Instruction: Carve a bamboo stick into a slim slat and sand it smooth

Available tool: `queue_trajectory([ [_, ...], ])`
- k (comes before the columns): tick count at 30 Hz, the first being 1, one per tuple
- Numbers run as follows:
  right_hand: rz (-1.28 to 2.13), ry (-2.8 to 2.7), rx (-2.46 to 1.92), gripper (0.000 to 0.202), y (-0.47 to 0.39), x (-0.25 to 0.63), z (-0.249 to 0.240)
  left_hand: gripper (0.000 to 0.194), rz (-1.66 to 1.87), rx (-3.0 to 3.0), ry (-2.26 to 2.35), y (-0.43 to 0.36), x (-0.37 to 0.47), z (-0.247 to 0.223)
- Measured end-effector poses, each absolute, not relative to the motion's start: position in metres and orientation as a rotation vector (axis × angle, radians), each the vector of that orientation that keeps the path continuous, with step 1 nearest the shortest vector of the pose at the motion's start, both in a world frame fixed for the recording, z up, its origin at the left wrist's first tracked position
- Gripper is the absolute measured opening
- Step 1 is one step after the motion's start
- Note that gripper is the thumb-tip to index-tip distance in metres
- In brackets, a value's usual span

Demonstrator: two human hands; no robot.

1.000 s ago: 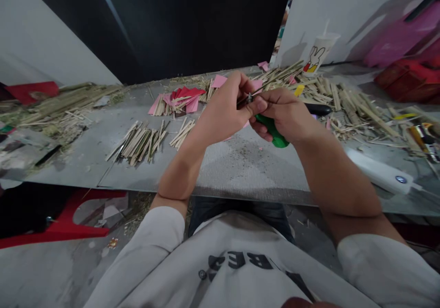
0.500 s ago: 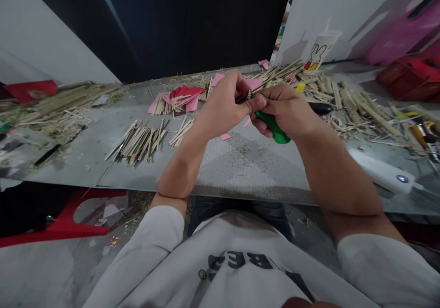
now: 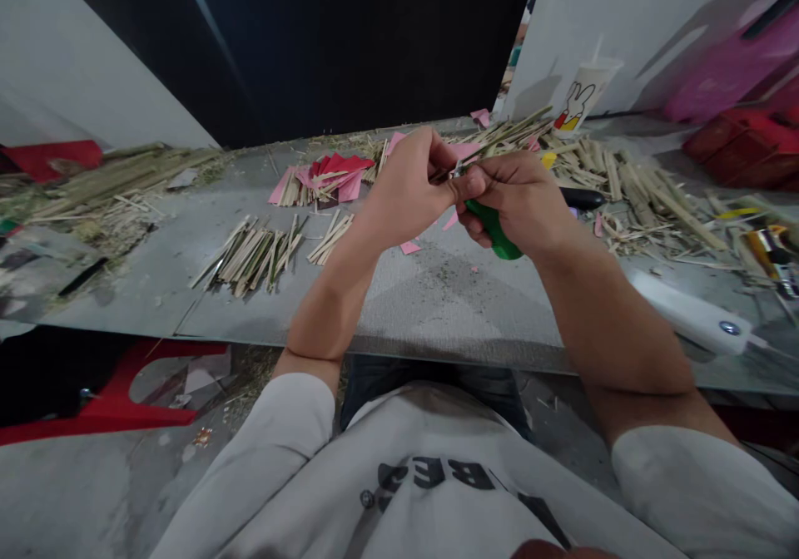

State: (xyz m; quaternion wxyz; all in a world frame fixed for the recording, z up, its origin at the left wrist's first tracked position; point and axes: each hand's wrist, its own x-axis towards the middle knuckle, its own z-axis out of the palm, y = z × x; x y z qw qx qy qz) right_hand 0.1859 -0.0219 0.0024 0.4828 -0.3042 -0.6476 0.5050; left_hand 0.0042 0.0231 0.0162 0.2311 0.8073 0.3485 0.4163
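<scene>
My right hand [image 3: 508,201] is closed round a green-handled tool [image 3: 498,230], whose metal tip shows between the two hands. My left hand [image 3: 415,180] is pinched against that tip, its thumb meeting my right thumb; a thin dark strip seems to be in its fingers, too small to make out well. Left of the hands, a pile of short split sticks [image 3: 253,258] and a smaller bunch [image 3: 330,237] lie on the grey table [image 3: 462,305]. Behind them are red and pink paper pieces [image 3: 337,175].
Long strips [image 3: 125,180] lie at the far left. Loose sticks [image 3: 649,193] cover the right side, near a rabbit-print cup [image 3: 583,97], a red box [image 3: 749,147] and a white device [image 3: 699,314]. A red stool [image 3: 118,405] stands below the left edge.
The green handle has shifted slightly to the right and the metal tip has turned a little between my fingers. Both hands stay in nearly the same place.
</scene>
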Motion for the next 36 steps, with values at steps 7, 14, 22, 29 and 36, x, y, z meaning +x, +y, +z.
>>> queue_trajectory([
  [7,1.251,-1.522,-0.727,0.055,-0.023,0.184,0.003,0.063,1.171,2.197,0.993,0.019,0.004,0.018],
  [14,1.169,-1.441,-0.724,0.056,-0.023,0.181,-0.001,0.061,1.205,2.269,1.007,0.03,0.002,0.011],
  [22,0.984,-1.46,-0.761,0.058,-0.021,0.18,-0.008,0.066,1.238,2.306,1.064,0.028,0.001,0.011],
  [29,0.672,-1.487,-0.802,0.062,-0.019,0.173,-0.012,0.067,1.307,2.295,1.127,0.021,0.002,0.014],
  [36,0.706,-1.464,-0.841,0.059,-0.013,0.178,-0.013,0.064,1.239,2.311,1.209,0.02,0.002,0.017],
])
